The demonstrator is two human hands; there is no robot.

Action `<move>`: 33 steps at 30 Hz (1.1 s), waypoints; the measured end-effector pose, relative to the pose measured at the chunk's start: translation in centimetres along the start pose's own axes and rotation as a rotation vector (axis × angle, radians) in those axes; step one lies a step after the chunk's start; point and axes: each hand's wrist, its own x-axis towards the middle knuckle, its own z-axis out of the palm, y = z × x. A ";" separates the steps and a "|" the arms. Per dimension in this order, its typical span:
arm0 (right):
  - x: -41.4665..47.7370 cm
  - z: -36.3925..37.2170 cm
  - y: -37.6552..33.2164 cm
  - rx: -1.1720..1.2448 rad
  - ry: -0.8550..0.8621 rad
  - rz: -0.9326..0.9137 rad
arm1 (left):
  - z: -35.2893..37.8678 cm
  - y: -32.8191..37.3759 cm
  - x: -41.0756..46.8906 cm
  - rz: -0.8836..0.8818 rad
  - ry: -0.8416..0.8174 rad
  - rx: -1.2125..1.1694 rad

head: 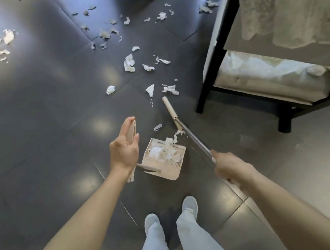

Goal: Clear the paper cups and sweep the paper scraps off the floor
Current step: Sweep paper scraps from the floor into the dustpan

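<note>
Right hand (230,166) wrapped around the broom (196,139) shaft; left hand (124,149) loosely holds the dustpan (174,174) handle. Risk: pan already heaped, so a hard stroke could flick paper scraps (163,150) back out over its lip.

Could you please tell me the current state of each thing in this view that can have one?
paper scraps: many scattered unswept on the floor, some heaped in the dustpan.
dustpan: set low before the feet, partly filled.
broom head: down beside the dustpan's mouth.
left hand: holds the dustpan handle.
right hand: grips the broom handle.
lace cloth: draped over the armchair.
</note>
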 end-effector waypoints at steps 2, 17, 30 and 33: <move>-0.7 0.0 -0.4 -0.001 -0.060 -0.033 | 0.7 0.7 0.9 -0.014 0.022 0.002; -3.8 -4.1 -2.5 0.011 0.018 -0.045 | -4.9 -1.4 1.7 -0.038 0.072 0.015; -3.4 3.1 -7.8 0.023 0.117 0.221 | -16.9 -8.3 5.1 0.039 -0.121 -0.157; -2.8 5.2 -9.2 0.017 0.079 0.279 | -19.6 -10.8 6.4 0.024 -0.168 -0.233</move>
